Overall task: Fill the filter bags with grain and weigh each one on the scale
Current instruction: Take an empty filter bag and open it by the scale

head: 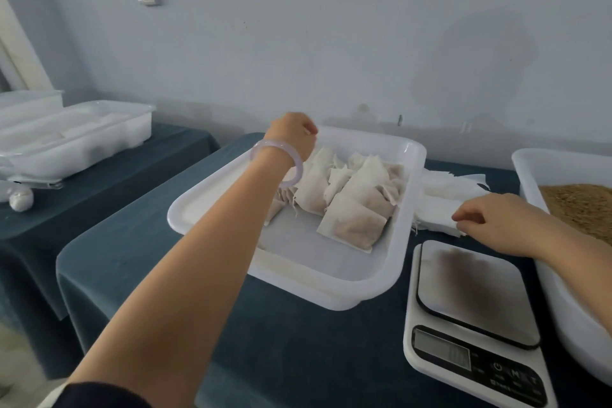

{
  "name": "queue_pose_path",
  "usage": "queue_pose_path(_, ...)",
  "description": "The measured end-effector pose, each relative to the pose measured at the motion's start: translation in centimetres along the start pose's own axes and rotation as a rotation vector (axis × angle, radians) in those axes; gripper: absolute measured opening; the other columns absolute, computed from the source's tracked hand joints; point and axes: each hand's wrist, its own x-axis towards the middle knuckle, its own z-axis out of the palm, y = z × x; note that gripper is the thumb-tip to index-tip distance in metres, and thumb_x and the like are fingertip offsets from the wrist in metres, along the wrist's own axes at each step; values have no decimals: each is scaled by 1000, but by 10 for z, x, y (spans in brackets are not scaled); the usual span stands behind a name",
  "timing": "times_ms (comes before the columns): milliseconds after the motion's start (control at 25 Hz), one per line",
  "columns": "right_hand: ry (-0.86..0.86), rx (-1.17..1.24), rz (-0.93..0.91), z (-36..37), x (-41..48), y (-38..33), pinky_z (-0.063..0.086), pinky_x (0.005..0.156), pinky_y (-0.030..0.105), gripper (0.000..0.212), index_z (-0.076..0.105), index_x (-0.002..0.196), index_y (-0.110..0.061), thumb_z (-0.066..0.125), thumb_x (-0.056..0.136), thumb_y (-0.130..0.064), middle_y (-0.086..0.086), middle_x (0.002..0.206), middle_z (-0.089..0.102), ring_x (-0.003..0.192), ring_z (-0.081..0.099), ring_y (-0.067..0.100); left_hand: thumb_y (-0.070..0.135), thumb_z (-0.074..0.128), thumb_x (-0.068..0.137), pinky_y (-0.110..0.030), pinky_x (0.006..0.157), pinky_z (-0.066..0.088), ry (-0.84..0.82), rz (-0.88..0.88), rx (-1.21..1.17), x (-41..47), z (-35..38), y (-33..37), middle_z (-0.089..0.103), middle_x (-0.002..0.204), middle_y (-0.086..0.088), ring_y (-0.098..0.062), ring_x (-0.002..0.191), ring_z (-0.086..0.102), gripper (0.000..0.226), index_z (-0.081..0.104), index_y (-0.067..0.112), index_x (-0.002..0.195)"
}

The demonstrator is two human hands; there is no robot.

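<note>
Past the scale (470, 288) edge, right fingers (463, 217) pinch empty bags (437, 209); left fingers' (309, 129) hold unclear.

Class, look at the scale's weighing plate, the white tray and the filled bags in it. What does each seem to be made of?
The weighing plate: probably brushed steel; grey, with dull smeared reflections. The white tray: likely moulded plastic, glossy, with rounded rim and soft highlights. The filled bags: thin, matt paper-like or non-woven filter fabric; brown grain shows through.
</note>
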Motion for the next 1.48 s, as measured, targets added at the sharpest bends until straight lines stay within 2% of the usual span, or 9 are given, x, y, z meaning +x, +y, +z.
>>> queue_pose_path(160, -33, -76, 8, -1, 22, -5, 46, 91, 37, 30, 64, 114, -14, 53, 90, -28, 5, 118, 63, 106, 56, 25, 16, 53, 90, -31, 78, 53, -149, 288, 34, -31, 33, 73, 67, 89, 2, -20, 86, 65, 12, 64, 21, 89)
queue_pose_path(320, -122, -133, 78, 12, 38, 2, 40, 102, 38, 45, 48, 135, -21, 54, 90, -27, 7, 138, 49, 124, 46, 28, 24, 53, 92, -31, 81, 51, -340, 471, 232, -50, 81, 116, 67, 106, 0, -19, 92, 61, 18, 67, 19, 103)
queue_pose_path(440, -242, -160, 121, 19, 38, 5, 40, 102, 38, 47, 50, 133, -18, 58, 89, -32, 10, 136, 50, 121, 47, 30, 24, 54, 92, -31, 80, 51, -392, 445, 237, -51, 99, 120, 67, 105, -2, -22, 94, 62, 19, 66, 17, 104)
queue_pose_path(600, -140, -331, 43, 11, 44, -7, 43, 97, 36, 42, 50, 130, -12, 53, 92, -28, 10, 132, 52, 119, 50, 28, 16, 54, 89, -32, 77, 54, -381, 356, 47, -51, 109, 107, 71, 93, -5, -21, 87, 66, 11, 64, 16, 87)
queue_pose_path(760, -256, -465, 66, 13, 48, -24, 43, 98, 45, 34, 52, 127, -12, 47, 94, -20, 7, 127, 55, 117, 50, 29, 14, 55, 87, -35, 75, 56, -393, 308, -87, -49, 115, 98, 72, 86, -5, -22, 82, 68, 12, 63, 18, 79)
queue_pose_path(960, -73, -376, 31, 17, 42, -32, 40, 82, 32, 30, 53, 118, -6, 32, 97, -10, 8, 122, 58, 112, 54, 27, 18, 55, 87, -30, 74, 54, -384, 337, -39, -47, 121, 96, 70, 85, 1, -18, 77, 63, 13, 62, 23, 78)
queue_pose_path(1080, -30, -420, 19, 15, 41, -33, 41, 84, 31, 30, 51, 120, -6, 32, 97, -9, 8, 124, 57, 115, 54, 27, 18, 54, 86, -30, 76, 52, -390, 345, -30, -48, 122, 97, 67, 84, 4, -17, 81, 62, 13, 63, 24, 78)
queue_pose_path(1320, 56, -378, 46, 11, 38, -28, 42, 82, 32, 30, 53, 118, -11, 34, 96, -11, 6, 120, 59, 110, 56, 26, 22, 55, 88, -33, 83, 51, -408, 360, 29, -51, 123, 95, 62, 87, 4, -20, 93, 60, 9, 64, 23, 88)
queue_pose_path(1480, 16, -425, 73, -15, 25, -13, 41, 63, 29, 31, 55, 111, -23, 37, 90, -10, 0, 102, 59, 91, 58, 22, 31, 56, 91, -37, 94, 45, -367, 415, 60, -55, 117, 98, 58, 116, -3, -22, 108, 55, 32, 54, 16, 120)
